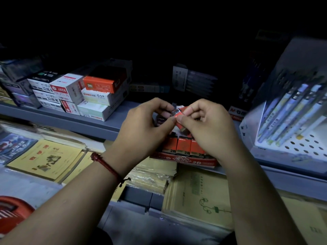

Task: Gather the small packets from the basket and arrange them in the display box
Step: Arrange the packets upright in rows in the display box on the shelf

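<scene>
Red packet point(180, 115) pinched between left hand point(144, 128) and right hand point(209, 127).

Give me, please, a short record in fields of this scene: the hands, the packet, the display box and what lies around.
left hand: pinches the packet
right hand: pinches the same packet
packet: red, held above the display box
display box: red, marked 2B, holds a row of packets
shelf: stacked boxes
left: notebooks
right: pens
lower left edge: red thing, perhaps the basket
</scene>
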